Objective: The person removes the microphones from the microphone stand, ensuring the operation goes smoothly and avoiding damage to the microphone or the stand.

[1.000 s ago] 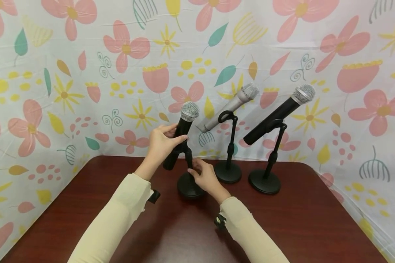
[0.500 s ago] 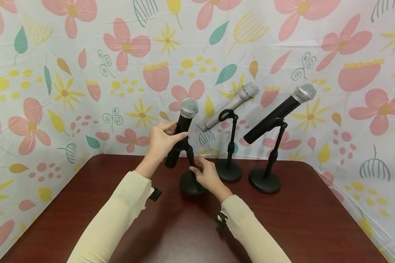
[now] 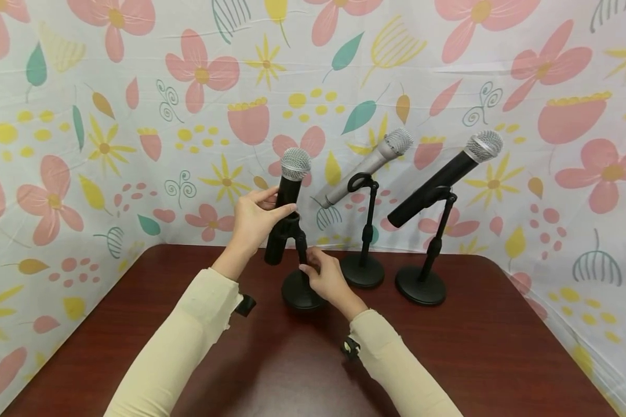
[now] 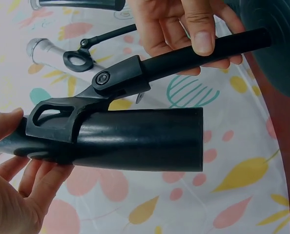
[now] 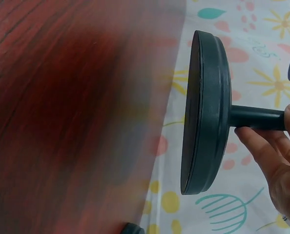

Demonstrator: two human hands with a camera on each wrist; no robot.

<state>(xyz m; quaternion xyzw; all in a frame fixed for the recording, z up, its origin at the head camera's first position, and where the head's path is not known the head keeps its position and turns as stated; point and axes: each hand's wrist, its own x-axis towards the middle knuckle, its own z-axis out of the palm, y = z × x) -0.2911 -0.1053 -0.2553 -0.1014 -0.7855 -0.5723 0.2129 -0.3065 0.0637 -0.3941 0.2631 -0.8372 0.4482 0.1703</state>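
In the head view, my left hand [image 3: 253,223] pinches the body of a black microphone [image 3: 290,191] with a silver mesh head, thumb in front and fingers behind. The microphone sits in the clip [image 4: 59,122] of a black desk stand, tilted steeply with its mesh head up. Lower down, my right hand [image 3: 328,278] grips the stand's upright [image 4: 208,56] between thumb and fingers. The round base [image 3: 299,292] appears edge-on in the right wrist view, where its underside shows and a gap separates it from the tabletop.
To the right, a silver microphone [image 3: 362,171] leans in a second black stand [image 3: 365,269]. Beside it, a black microphone [image 3: 435,188] rests in a third stand [image 3: 422,286]. A flowered cloth [image 3: 188,145] hangs behind the dark red table [image 3: 475,359].
The held microphone has swung slightly more upright, its mesh head moving up and left. Both hands keep their grips, and the stand has shifted only slightly.
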